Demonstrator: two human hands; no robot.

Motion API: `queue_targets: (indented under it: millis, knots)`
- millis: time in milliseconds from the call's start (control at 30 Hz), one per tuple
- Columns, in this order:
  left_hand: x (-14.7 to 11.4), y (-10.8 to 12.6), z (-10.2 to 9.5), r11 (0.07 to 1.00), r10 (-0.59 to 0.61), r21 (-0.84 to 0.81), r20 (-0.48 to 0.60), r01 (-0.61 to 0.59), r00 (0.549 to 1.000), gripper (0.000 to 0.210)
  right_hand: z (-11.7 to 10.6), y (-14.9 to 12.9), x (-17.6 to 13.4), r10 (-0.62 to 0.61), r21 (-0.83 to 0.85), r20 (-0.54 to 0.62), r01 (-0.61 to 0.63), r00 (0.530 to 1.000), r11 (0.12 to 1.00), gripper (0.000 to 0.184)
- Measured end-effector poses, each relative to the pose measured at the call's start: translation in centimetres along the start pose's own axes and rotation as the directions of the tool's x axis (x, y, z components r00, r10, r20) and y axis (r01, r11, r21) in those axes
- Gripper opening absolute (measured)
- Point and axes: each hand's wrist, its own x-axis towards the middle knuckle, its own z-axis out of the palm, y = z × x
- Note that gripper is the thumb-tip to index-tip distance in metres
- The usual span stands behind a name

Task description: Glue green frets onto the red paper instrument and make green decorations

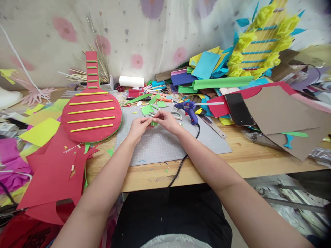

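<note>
My left hand (pixel 141 128) and my right hand (pixel 165 120) meet over the grey cutting mat (pixel 165 148), fingertips pinched together. Between them a small piece of green paper (pixel 154 123) shows, mostly covered by the fingers. Scissors (pixel 177 115) lie just behind my right hand, their blades partly hidden. To the right a blue glue gun (pixel 190 111) rests on the mat with a white glue stick in its back. Left of my hands is a red paper lute shape (pixel 91 103) with yellow strips across its body and green ones on its neck.
A steel ruler or blade (pixel 213 127) lies right of the glue gun, whose black cord (pixel 182 163) crosses the mat's front edge. A phone (pixel 239 109) sits on brown cardboard (pixel 279 106). Red paper scraps (pixel 57 168) cover the left. A yellow-flowered instrument shape (pixel 258 51) stands behind.
</note>
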Motion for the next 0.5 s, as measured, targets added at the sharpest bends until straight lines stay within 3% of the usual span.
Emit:
queue_targets:
  millis: [167,267,400,500]
  knots:
    - [0.16,-0.12,0.19,0.997,0.067,0.025,-0.011,-0.066,0.998,0.039,-0.4,-0.65,-0.45,0.035,0.126,0.088,-0.046,0.996,0.991,0.022]
    - [0.29,-0.17,0.08,0.991,0.123,0.052,-0.063,-0.12,0.99,0.04,-0.3,-0.79,-0.43,0.133,0.142,0.032,-0.136,0.991,0.981,0.029]
    - [0.49,-0.36,-0.18,0.979,0.182,0.109,-0.105,-0.171,0.978,0.037,0.21,-0.64,-0.16,0.201,0.06,-0.008,-0.2,0.98,0.978,0.037]
    - [0.6,-0.54,-0.25,0.967,0.22,0.152,-0.104,-0.203,0.97,0.034,0.46,-0.46,-0.1,0.162,-0.061,0.015,-0.16,0.987,0.985,0.04]
